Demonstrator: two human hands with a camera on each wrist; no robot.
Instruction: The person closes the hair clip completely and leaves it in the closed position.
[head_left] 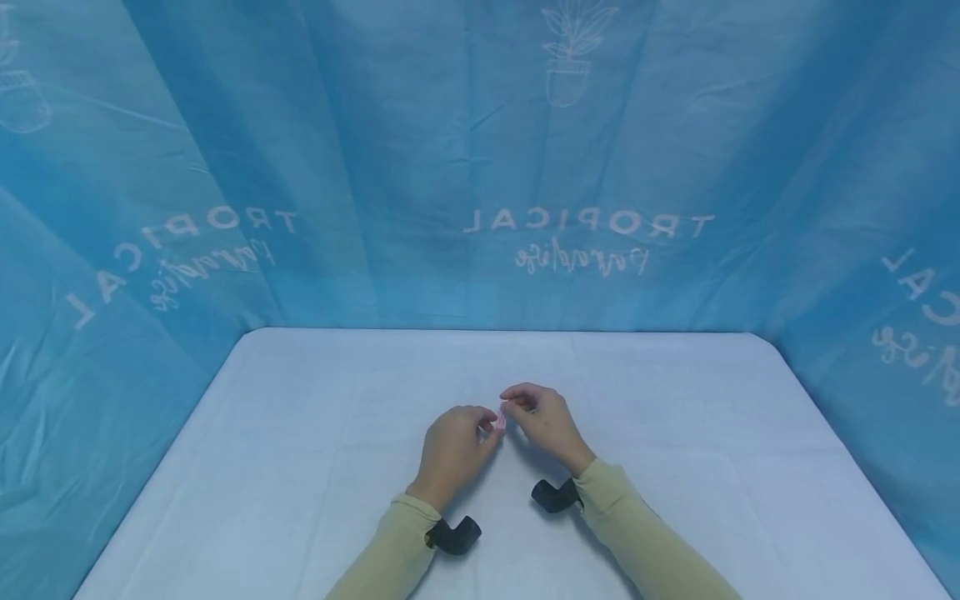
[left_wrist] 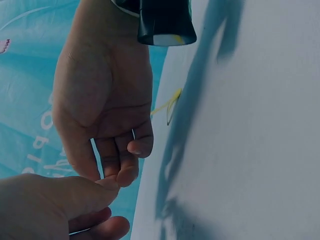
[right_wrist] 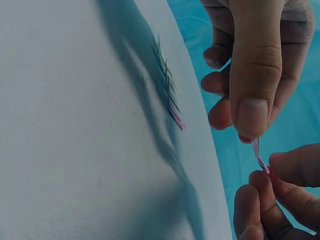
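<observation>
A small, thin pink strip (head_left: 501, 415) stretches between the fingertips of both hands above the white table. In the right wrist view the pink strip (right_wrist: 257, 152) looks narrow and slightly twisted. My left hand (head_left: 453, 450) pinches its lower end between thumb and fingers. The upper end is pinched by my right hand (head_left: 546, 423), thumb against forefinger. In the left wrist view, the left hand (left_wrist: 107, 100) and right hand (left_wrist: 55, 202) meet at the fingertips, which hide the strip there.
A white-covered table (head_left: 300, 450) lies below the hands, with a blue printed curtain (head_left: 420, 167) around it. Thin green and pink strands (right_wrist: 170, 85) show over the white surface, and a thin yellow strand (left_wrist: 172, 102) too. Each wrist carries a black camera mount (head_left: 459, 536).
</observation>
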